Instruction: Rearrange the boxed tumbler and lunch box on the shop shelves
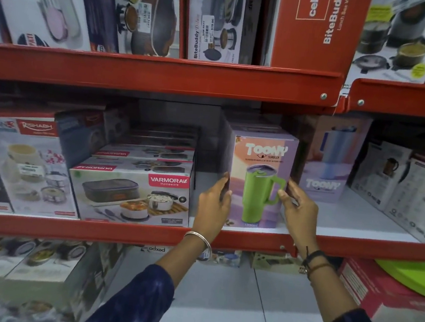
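red metal shelves (162, 74), pale tiled floor (245, 305)

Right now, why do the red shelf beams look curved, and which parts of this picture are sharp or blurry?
Head view: the wide-angle lens bows the red metal shelf beam; the pastel Toony tumbler box with the green mug picture, gripped by the left hand and right hand, is sharp; the orange BiteBuddy lunch box carton and the edges look smeared; the shelf's back is shadowed.

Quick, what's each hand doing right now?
Left hand: gripping the left side of the Toony tumbler box.
Right hand: gripping the right side of the same box, which stands upright on the shelf.
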Tool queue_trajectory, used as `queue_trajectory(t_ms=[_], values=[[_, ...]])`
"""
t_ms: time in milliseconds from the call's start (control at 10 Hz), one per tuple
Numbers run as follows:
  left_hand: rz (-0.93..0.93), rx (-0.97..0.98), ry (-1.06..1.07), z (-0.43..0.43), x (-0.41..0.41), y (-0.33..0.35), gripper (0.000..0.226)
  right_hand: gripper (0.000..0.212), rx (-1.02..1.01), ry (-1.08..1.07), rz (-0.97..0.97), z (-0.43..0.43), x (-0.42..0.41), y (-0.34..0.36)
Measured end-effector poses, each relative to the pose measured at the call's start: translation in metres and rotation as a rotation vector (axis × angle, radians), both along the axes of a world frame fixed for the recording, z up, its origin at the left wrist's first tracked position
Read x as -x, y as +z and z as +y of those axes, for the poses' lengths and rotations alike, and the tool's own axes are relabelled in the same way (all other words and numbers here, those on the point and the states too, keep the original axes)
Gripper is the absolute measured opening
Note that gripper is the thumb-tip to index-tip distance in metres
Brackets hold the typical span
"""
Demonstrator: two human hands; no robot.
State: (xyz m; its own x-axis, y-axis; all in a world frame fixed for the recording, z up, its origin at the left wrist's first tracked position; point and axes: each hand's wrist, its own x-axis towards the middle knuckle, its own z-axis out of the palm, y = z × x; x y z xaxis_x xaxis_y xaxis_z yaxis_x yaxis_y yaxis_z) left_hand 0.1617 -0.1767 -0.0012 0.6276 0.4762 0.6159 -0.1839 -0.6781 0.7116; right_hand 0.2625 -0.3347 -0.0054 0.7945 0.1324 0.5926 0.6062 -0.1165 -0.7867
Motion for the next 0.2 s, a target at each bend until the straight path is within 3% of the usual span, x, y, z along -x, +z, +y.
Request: queue_trajectory(t_ms=[100, 200], values=[[-0.043, -0.045, -0.018, 0.002, 0.013, 0.004, 0.037, 0.052, 0.007, -0.061, -0.051, 0.004, 0.017, 0.003], [-0.183, -0.208, -0.03, 0.01, 0.034, 0.021, 0.035, 0.049, -0.069, -0.143, -0.276, 0.012, 0.04, 0.021]])
